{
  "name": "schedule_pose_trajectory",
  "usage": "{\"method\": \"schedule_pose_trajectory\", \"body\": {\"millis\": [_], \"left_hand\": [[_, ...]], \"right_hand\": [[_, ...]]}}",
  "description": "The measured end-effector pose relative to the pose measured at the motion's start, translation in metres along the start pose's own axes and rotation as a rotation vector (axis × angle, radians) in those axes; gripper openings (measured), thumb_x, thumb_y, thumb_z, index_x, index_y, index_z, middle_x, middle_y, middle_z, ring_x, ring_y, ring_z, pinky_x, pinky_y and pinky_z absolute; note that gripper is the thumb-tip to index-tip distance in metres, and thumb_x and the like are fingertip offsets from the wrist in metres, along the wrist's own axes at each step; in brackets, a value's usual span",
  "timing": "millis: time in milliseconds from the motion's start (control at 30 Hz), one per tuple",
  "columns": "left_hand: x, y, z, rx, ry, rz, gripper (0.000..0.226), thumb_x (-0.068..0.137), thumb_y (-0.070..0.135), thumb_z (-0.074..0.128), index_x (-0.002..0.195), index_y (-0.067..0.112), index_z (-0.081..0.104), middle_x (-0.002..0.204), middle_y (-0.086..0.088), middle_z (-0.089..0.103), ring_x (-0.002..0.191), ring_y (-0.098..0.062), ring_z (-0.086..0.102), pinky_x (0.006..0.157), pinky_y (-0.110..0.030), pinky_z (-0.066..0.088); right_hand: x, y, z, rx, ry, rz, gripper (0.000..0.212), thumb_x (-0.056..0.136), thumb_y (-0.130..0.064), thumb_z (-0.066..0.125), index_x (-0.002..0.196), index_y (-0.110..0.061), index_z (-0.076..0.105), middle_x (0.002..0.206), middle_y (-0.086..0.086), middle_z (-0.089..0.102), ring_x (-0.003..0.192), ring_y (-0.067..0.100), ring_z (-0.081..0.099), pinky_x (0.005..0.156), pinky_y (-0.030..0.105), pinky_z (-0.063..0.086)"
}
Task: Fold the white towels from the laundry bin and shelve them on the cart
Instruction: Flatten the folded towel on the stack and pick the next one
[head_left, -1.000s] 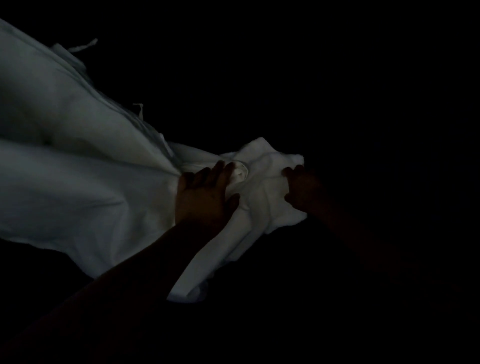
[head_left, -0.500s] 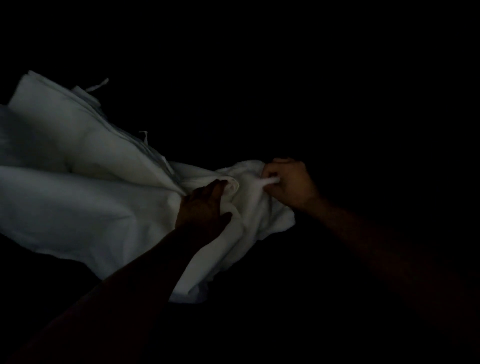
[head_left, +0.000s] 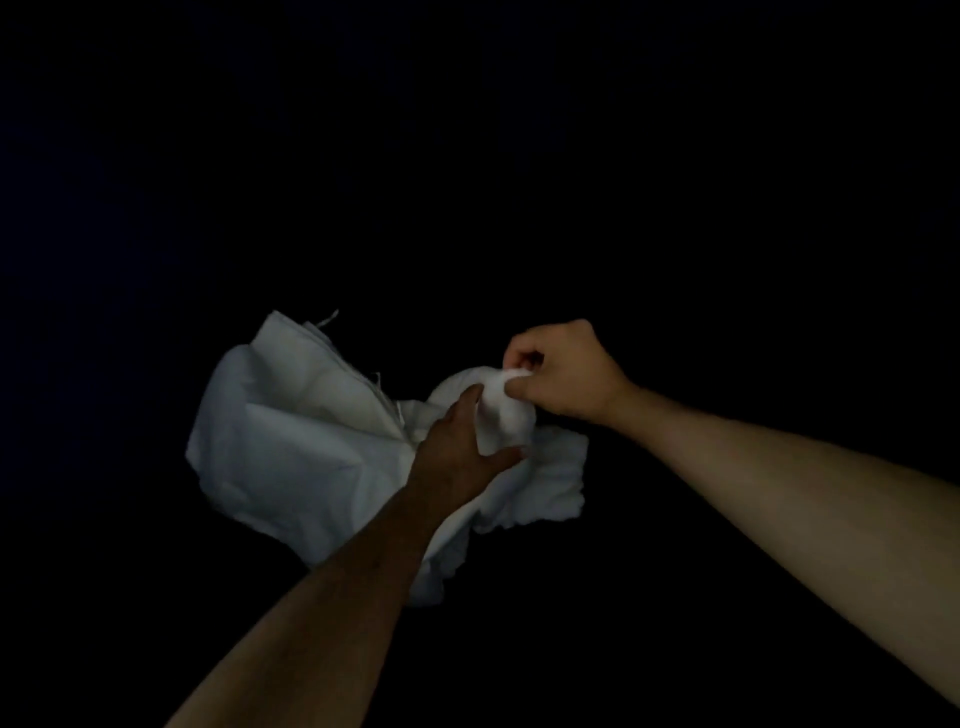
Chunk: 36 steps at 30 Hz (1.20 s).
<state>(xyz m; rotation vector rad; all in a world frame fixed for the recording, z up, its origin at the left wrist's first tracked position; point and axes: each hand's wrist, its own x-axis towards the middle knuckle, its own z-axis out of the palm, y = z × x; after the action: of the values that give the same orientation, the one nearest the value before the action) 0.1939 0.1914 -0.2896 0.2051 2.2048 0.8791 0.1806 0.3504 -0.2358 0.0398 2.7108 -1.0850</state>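
Towel (head_left: 291, 452), white and crumpled, at centre frame. Surroundings are too dark to make out, so I cannot tell what lies under it. Right hand (head_left: 566, 374) is closed, fingers and thumb pinching a small tuft at the towel's upper right. Left hand (head_left: 452, 452) reaches in from below, its thumb and fingers wrapped round the bunched part just beside the right hand. Flatter folds spread leftward.

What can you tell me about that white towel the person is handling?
The towel is white, soft cloth, crumpled and unfolded: smoother creased layers with loose threads at picture left, a fluffier bunch at picture right. The left hand grips the bunch between thumb and fingers; the right hand pinches a raised corner. Darkness hides what lies beneath.
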Motion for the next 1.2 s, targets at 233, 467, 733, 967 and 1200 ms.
{"method": "schedule_pose_trajectory", "body": {"millis": [233,467,733,967,1200], "left_hand": [[-0.095,0.111,-0.047,0.011,0.139,0.132,0.086,0.081,0.041,0.069,0.148,0.023,0.018,0.15,0.0,0.03,0.134,-0.023,0.037,0.1,-0.031,0.039],[-0.208,0.217,-0.089,0.037,0.31,0.252,0.087,0.082,0.044,0.067,0.149,0.027,0.014,0.153,0.006,0.025,0.136,-0.014,0.032,0.096,-0.02,0.03],[-0.309,0.298,-0.097,0.016,0.515,0.323,0.063,0.085,0.042,0.063,0.138,0.023,0.035,0.13,0.005,0.049,0.116,-0.016,0.052,0.081,-0.024,0.041],[-0.349,0.337,-0.133,-0.216,0.625,0.435,0.024,0.092,0.028,0.058,0.071,0.023,0.048,0.067,0.009,0.051,0.062,-0.007,0.051,0.051,-0.018,0.034],[-0.368,0.346,-0.161,-0.467,0.66,0.512,0.026,0.094,0.029,0.054,0.071,0.017,0.05,0.07,0.003,0.051,0.066,-0.014,0.051,0.06,-0.025,0.042]], "right_hand": [[-0.055,-0.093,-0.126,0.085,0.13,0.038,0.013,0.069,-0.006,0.065,0.067,-0.019,0.065,0.062,-0.012,0.059,0.058,0.001,0.052,0.054,0.009,0.042],[-0.132,-0.183,-0.232,0.02,0.181,-0.036,0.008,0.068,-0.013,0.067,0.069,-0.021,0.069,0.067,-0.009,0.065,0.066,0.004,0.059,0.064,0.019,0.05],[-0.218,-0.27,-0.309,0.013,0.235,-0.151,0.01,0.069,-0.01,0.066,0.067,-0.02,0.068,0.055,-0.012,0.061,0.054,0.0,0.055,0.061,0.019,0.048],[-0.244,-0.298,-0.357,0.08,0.262,-0.24,0.01,0.082,-0.02,0.068,0.091,-0.023,0.066,0.079,-0.011,0.063,0.069,-0.002,0.058,0.065,0.014,0.045],[-0.246,-0.285,-0.339,0.057,0.251,-0.086,0.037,0.082,-0.039,0.068,0.112,-0.02,0.058,0.104,-0.005,0.063,0.083,0.006,0.059,0.063,0.013,0.042]]}}
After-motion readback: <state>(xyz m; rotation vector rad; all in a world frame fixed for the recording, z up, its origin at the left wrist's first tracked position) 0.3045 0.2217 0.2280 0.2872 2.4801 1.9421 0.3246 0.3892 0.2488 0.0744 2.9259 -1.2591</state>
